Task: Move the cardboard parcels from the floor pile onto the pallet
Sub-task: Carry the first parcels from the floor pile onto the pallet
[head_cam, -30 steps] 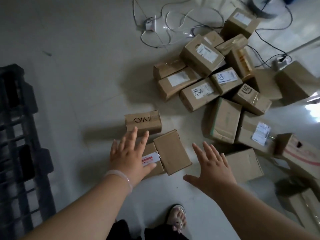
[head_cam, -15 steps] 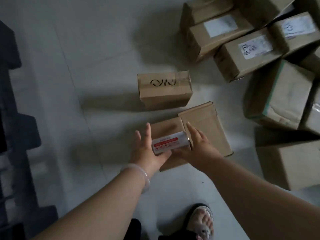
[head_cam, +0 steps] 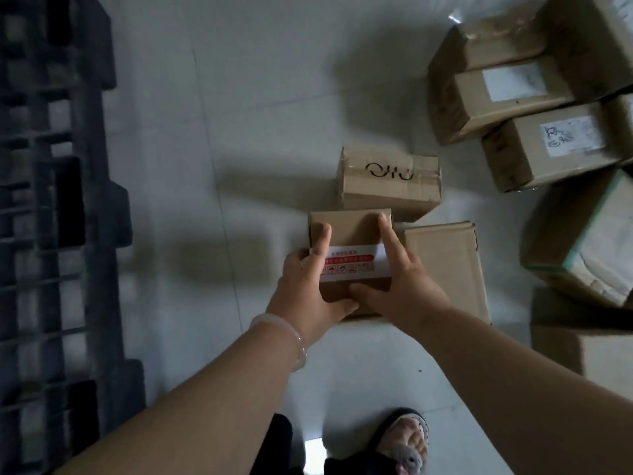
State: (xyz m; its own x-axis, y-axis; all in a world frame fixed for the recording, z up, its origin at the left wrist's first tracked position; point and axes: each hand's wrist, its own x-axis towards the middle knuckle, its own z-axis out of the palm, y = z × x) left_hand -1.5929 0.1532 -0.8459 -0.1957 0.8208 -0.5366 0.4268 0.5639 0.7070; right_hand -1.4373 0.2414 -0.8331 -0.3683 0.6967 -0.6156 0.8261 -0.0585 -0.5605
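Observation:
A small cardboard parcel [head_cam: 349, 231] with a red-and-white label is held between both hands, above the floor. My left hand [head_cam: 308, 286] grips its left side, fingers over the top and thumb under the near edge. My right hand [head_cam: 400, 286] grips its right side the same way. Beneath it lies a flat brown parcel [head_cam: 445, 269]. Just beyond sits a parcel marked with black letters [head_cam: 390, 183]. The dark plastic pallet [head_cam: 51, 200] runs along the left edge.
More parcels of the floor pile [head_cam: 534, 108] crowd the right side, some with white labels. A green-taped box [head_cam: 582, 241] lies at right. My sandalled foot [head_cam: 407, 440] stands on the pale tiled floor [head_cam: 222, 97] between pallet and pile.
Both hands went from reaching with spread fingers to gripping the labelled parcel, and it has come up off the flat parcel. The view has swung left, showing more of the pallet.

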